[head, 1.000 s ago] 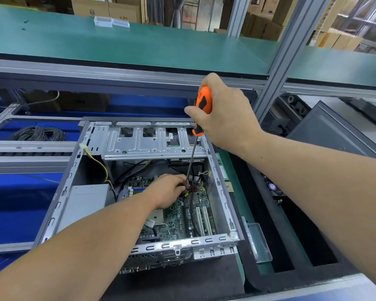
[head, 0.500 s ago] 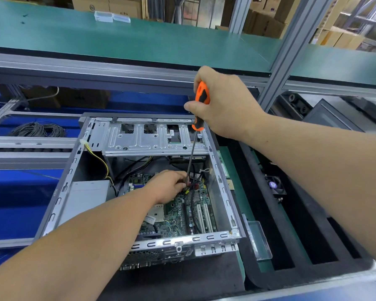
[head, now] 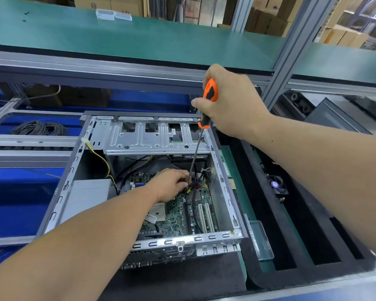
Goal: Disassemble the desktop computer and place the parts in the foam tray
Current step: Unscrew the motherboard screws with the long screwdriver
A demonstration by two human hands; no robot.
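Computer case is laid open on the worktop, beside the foam tray | screwdriver is gripped in the right hand, shaft lowered to the circuit board | cables are pinched aside by the left hand, seemingly to bare a screw

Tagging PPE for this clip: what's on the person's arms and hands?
Nothing worn that shows: both forearms are bare to the frame edge, no sleeves in view. Left hand and right hand have no gloves, and no watch, wrist strap or rings are visible.
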